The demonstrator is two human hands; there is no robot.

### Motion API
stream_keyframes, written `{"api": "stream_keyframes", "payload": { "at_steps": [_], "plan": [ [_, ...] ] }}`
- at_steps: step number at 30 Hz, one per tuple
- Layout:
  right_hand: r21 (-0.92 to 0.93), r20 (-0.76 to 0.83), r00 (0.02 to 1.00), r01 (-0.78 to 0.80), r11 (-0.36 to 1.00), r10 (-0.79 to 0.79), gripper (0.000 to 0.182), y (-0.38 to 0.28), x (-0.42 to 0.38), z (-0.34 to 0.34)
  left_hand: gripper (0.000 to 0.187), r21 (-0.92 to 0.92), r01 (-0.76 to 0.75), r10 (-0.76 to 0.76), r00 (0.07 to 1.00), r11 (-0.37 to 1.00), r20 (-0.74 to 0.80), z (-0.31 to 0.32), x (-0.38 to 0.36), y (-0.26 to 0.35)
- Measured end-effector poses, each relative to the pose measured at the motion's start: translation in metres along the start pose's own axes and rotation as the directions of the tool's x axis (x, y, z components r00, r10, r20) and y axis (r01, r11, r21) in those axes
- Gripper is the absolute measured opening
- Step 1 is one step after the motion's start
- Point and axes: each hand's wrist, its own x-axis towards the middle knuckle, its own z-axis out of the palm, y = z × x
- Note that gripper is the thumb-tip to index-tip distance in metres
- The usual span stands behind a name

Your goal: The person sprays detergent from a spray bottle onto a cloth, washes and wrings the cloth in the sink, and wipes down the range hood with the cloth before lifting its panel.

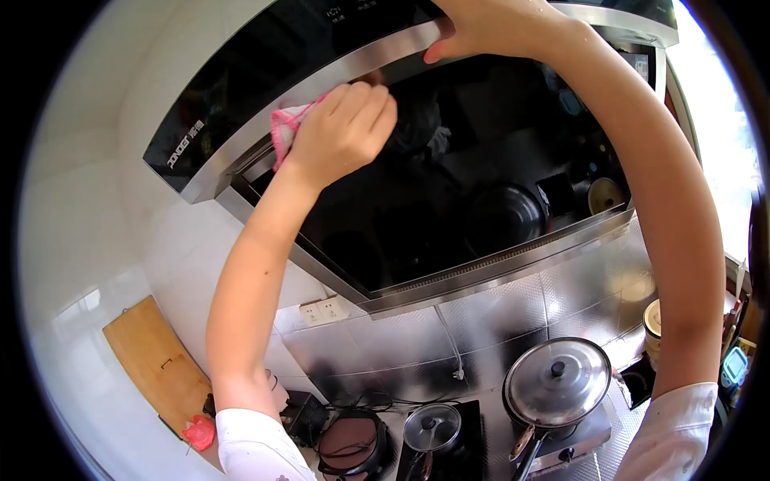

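My left hand [343, 132] is closed on a white cloth with a pink edge [285, 132], pressed against the steel strip at the lower front of the range hood [233, 96]. Part of the cloth sticks out to the left of the fingers. Farther right and higher, my right hand [481, 28] rests on the hood's front edge, with its thumb apart on the steel strip; its other fingers are cut off by the frame or hidden. Below both hands lies the hood's glossy black panel [433, 200], which shows reflections.
Below the hood stand a large lidded pan [557, 381] on a gas stove [573, 445], a small lidded pot [431, 427] and a round dark appliance [350, 442]. A wooden board [156, 361] leans at the lower left. Wall sockets [323, 311] sit under the hood.
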Motion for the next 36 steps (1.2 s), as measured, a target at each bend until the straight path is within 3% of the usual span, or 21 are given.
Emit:
{"api": "stream_keyframes", "payload": {
  "at_steps": [6,10,14,17,22,28,30,36],
  "plan": [
    [-0.017,-0.095,0.995,-0.019,1.000,0.017,0.100,0.000,-0.002,0.012,0.018,0.105,-0.014,0.011,0.999,0.994,0.033,-0.033,-0.050,-0.020],
    [-0.065,-0.143,0.989,-0.045,0.997,0.035,0.101,-0.001,-0.003,0.016,0.017,0.020,-0.039,0.038,0.996,0.999,0.080,-0.023,-0.025,-0.017],
    [-0.054,-0.116,0.993,-0.017,0.998,0.011,0.102,0.001,-0.001,0.010,0.015,0.042,-0.086,0.086,0.996,0.995,-0.001,-0.007,0.005,-0.012],
    [0.062,-0.054,0.998,-0.030,0.998,0.033,0.100,0.001,-0.001,0.004,0.016,0.043,-0.061,0.059,0.997,0.997,0.042,-0.019,-0.009,-0.016],
    [0.010,-0.037,0.999,-0.025,1.000,0.026,0.100,-0.002,0.001,0.003,0.015,0.148,-0.010,0.005,0.999,0.989,0.033,-0.043,-0.051,-0.025],
    [-0.009,0.010,0.999,-0.039,0.999,0.039,0.099,-0.004,0.006,-0.006,0.014,0.003,-0.053,0.053,0.998,0.999,-0.025,-0.005,0.021,-0.007],
    [0.081,0.045,0.998,-0.047,0.996,0.043,0.098,-0.003,0.007,-0.011,0.013,0.022,-0.049,0.050,0.998,0.999,-0.036,-0.009,0.015,-0.010],
    [0.072,0.076,0.995,-0.063,0.995,0.058,0.098,-0.007,0.009,-0.017,0.011,0.163,-0.044,0.050,0.998,0.986,-0.034,-0.033,-0.049,-0.027]
  ]
}}
